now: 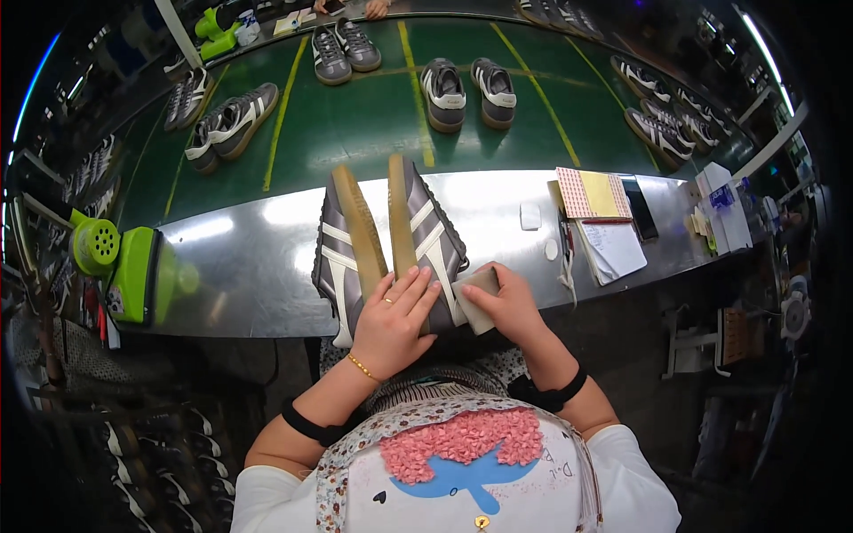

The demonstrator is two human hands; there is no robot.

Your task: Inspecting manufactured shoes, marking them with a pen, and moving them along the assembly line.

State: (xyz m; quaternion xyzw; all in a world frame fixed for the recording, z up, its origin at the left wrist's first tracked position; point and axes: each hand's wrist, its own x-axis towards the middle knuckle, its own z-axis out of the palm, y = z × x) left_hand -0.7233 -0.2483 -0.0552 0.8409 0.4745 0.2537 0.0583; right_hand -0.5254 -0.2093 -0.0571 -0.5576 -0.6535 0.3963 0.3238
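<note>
Two grey sneakers with white stripes and tan gum soles lie on their sides on the metal bench, soles facing each other. My left hand [398, 315] rests with fingers outstretched on the heel end of the right sneaker [430, 226], beside the left sneaker [340, 247]. In my right hand [515, 306] is a beige-grey block [480, 279], like a sponge or eraser, gripped between thumb and fingers. It is at the right sneaker's heel; whether it touches the shoe I cannot tell.
Beyond the metal bench [258, 293] runs a green conveyor belt [355, 133] carrying several sneakers. A bright green device [133, 275] stands at the left. To the right are a notepad [613, 249], a dark phone [640, 209] and a white box [724, 209].
</note>
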